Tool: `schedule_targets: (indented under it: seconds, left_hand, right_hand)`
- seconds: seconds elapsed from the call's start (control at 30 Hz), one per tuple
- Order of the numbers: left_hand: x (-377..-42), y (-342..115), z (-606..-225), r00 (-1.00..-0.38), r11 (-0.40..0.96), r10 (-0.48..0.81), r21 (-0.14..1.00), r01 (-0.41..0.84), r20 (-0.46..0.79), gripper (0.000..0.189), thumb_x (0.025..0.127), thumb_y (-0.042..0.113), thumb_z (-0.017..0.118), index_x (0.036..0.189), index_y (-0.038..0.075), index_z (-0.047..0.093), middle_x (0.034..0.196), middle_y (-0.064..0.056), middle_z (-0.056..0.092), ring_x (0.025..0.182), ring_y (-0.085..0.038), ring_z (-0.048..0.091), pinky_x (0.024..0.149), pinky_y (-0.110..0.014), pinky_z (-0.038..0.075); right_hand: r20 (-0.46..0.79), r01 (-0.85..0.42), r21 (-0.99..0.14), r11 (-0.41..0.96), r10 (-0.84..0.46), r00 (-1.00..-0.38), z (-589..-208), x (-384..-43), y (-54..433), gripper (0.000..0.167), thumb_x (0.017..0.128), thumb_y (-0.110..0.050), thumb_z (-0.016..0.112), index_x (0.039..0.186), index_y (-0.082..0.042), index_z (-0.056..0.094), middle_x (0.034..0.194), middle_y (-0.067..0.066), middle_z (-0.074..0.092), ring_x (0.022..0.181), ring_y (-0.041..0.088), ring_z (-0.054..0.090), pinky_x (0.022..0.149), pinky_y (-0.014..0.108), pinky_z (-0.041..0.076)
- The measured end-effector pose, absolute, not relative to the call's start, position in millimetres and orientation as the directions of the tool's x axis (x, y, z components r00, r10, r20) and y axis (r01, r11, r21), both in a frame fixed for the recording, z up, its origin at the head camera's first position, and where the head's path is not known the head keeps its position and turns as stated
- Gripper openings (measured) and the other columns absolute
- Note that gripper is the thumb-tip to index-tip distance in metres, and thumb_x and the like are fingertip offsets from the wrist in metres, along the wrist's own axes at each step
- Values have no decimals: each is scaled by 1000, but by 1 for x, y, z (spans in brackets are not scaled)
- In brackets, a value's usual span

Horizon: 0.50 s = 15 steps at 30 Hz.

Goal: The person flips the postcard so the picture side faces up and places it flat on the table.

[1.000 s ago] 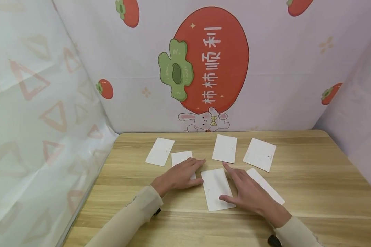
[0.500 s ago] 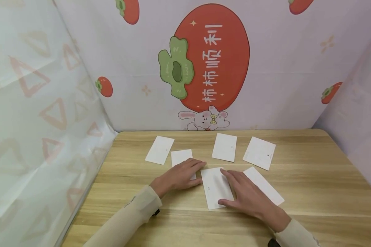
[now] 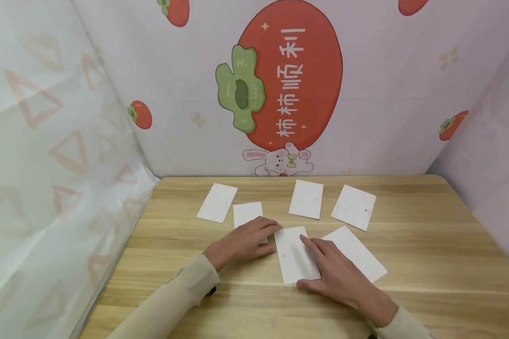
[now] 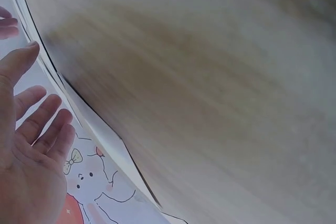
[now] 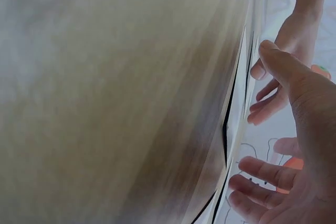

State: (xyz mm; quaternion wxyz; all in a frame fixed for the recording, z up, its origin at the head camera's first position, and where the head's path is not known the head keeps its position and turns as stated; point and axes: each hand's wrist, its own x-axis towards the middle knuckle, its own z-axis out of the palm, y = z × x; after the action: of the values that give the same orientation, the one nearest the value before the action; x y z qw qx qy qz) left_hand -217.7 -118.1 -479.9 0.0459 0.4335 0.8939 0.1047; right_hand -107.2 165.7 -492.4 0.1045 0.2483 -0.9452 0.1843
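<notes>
A white card (image 3: 291, 261) lies flat on the wooden table between my two hands. At its left edge, my left hand (image 3: 247, 239) rests with fingers loosely extended, partly covering another white card (image 3: 247, 213). My right hand (image 3: 341, 278) lies over the middle card's right side, index fingertip on its upper right part and thumb by its bottom edge. Beneath and beyond the right hand is a further card (image 3: 362, 254), partly hidden. In the left wrist view the left hand (image 4: 37, 166) has spread fingers; the right hand (image 5: 294, 182) looks relaxed in the right wrist view.
Along the back of the wooden table (image 3: 424, 263) lie three more white cards: one at left (image 3: 217, 202), one in the middle (image 3: 306, 199) and one at right (image 3: 354, 207). A printed cloth wall (image 3: 377, 94) rises behind, another cloth (image 3: 68, 197) at left.
My right hand has drawn back slightly and left onto the middle card's right side, showing more of the card behind it. The left hand stays put. The view tilts a little downward.
</notes>
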Motion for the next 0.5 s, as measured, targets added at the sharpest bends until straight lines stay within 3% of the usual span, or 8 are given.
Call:
schedule_targets:
  seconds: [0.17, 0.5]
  left_hand:
    - [-217, -117, -480, -625, 608, 781, 229, 760, -2, 59, 110, 41, 65, 162, 16, 51, 162, 1, 55, 151, -16, 49, 128, -36, 40]
    - [-216, -114, -480, -631, 622, 775, 204, 756, -24, 61, 110, 40, 65, 164, 15, 49, 162, 1, 56, 151, -17, 50, 127, -37, 42]
  right_hand:
    - [288, -502, -304, 810, -424, -859, -492, -104, 165, 107, 79, -64, 91, 162, -9, 51, 146, 4, 63, 132, 24, 63, 102, 45, 60]
    - [285, -511, -211, 833, -448, -847, -494, -98, 163, 106, 83, -70, 85, 163, -10, 50, 150, 12, 61, 133, 31, 61, 101, 49, 60]
